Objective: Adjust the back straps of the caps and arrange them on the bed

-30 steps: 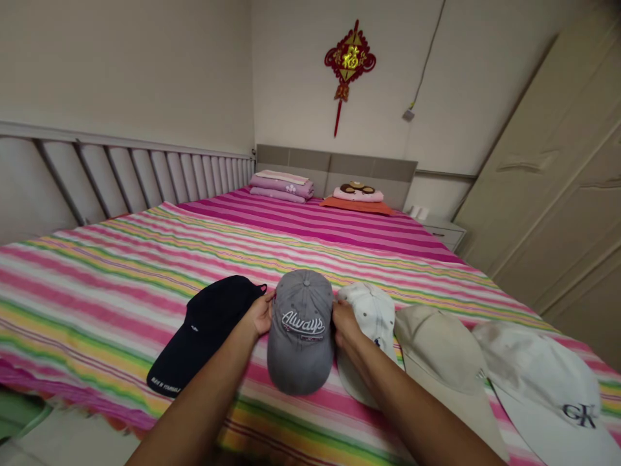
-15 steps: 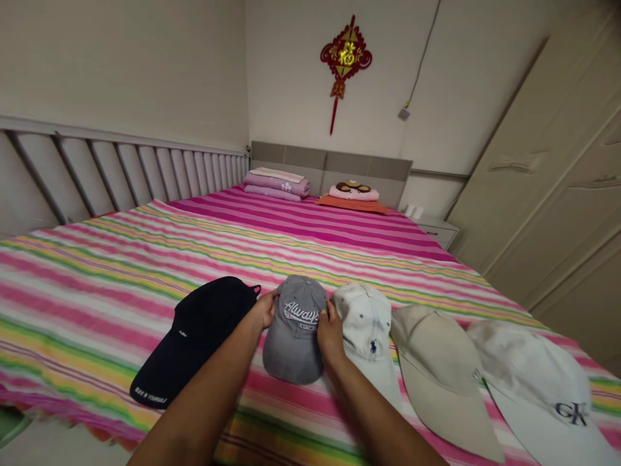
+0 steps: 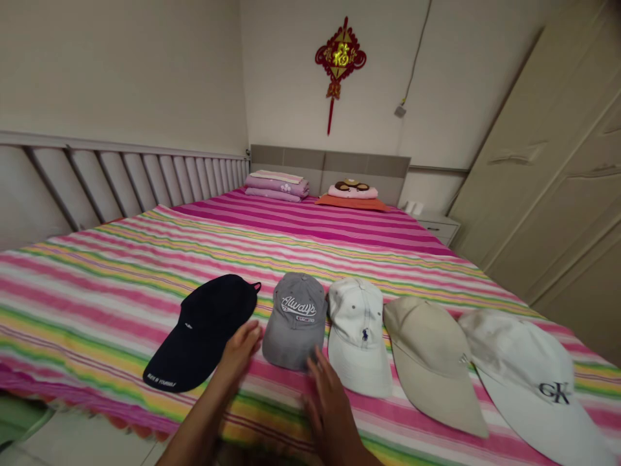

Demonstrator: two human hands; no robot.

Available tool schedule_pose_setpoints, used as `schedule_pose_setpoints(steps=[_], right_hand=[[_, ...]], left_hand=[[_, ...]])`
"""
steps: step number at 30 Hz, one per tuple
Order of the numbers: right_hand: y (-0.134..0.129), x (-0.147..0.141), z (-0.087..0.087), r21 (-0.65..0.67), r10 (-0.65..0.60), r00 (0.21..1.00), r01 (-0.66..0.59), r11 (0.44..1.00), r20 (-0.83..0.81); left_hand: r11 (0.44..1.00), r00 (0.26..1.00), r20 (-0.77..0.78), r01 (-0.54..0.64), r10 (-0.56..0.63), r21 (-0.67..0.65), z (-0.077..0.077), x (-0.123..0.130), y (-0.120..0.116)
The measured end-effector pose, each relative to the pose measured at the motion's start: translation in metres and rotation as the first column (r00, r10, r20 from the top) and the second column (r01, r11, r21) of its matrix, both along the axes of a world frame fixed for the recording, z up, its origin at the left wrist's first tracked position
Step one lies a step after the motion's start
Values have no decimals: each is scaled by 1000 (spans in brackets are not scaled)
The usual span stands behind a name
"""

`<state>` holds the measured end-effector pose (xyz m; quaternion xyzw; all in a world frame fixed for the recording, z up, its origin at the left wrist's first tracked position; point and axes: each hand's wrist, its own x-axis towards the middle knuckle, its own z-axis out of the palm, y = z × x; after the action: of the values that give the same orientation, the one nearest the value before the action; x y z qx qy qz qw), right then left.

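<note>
A grey baseball cap (image 3: 294,336) with white "Always" lettering lies flat on the striped bedspread (image 3: 145,265), its brim toward me. My left hand (image 3: 242,346) is just left of its brim, empty, fingers loosely apart. At the brim's lower right corner is my right hand (image 3: 328,401), its fingers spread and slightly blurred; I cannot tell whether they touch the cap. To the left rests a black cap (image 3: 208,330), partly behind my left hand. On the right are a white cap (image 3: 359,336) with a small rider logo, a beige cap (image 3: 434,362) and a white "CK"-style cap (image 3: 533,382).
Folded purple bedding (image 3: 276,188) and a pink folded item (image 3: 353,190) on an orange piece sit by the headboard (image 3: 369,167). A railing (image 3: 136,175) runs along the left. A bedside cabinet (image 3: 439,226) and wardrobe (image 3: 543,213) stand on the right.
Both hands have let go of the grey cap and drawn back toward me. The cap now lies flat in the row, and the view has shifted slightly.
</note>
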<state>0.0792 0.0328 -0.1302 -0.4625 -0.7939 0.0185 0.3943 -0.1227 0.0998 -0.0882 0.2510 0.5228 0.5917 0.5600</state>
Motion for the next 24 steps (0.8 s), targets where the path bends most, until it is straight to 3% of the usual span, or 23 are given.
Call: schedule_pose_setpoints(steps=[2, 6, 9, 12, 17, 20, 24], right_hand=[[-21, 20, -14, 132, 45, 977, -74, 988, 209], [-47, 58, -50, 332, -39, 889, -129, 935, 457], [-60, 77, -73, 399, -71, 837, -183, 898, 543], [-71, 87, -83, 356, -52, 827, -184, 916, 560], [-84, 89, -76, 230, 1, 865, -134, 964, 501], [-90, 88, -60, 69, 88, 901, -129, 989, 425], [-98, 88, -39, -130, 154, 968, -130, 983, 199]], left_hand=[[999, 997, 80, -14, 17, -37, -16, -14, -41], [972, 966, 229, -69, 121, -223, -44, -45, -98], [945, 923, 268, -208, 275, -253, -45, -60, -107], [918, 875, 293, -333, 386, -215, -32, -68, -96], [840, 765, 348, -483, 542, -247, -8, -70, -72], [883, 778, 421, -433, 467, -179, 2, -64, -74], [920, 756, 577, -392, 310, 19, 11, -47, -100]])
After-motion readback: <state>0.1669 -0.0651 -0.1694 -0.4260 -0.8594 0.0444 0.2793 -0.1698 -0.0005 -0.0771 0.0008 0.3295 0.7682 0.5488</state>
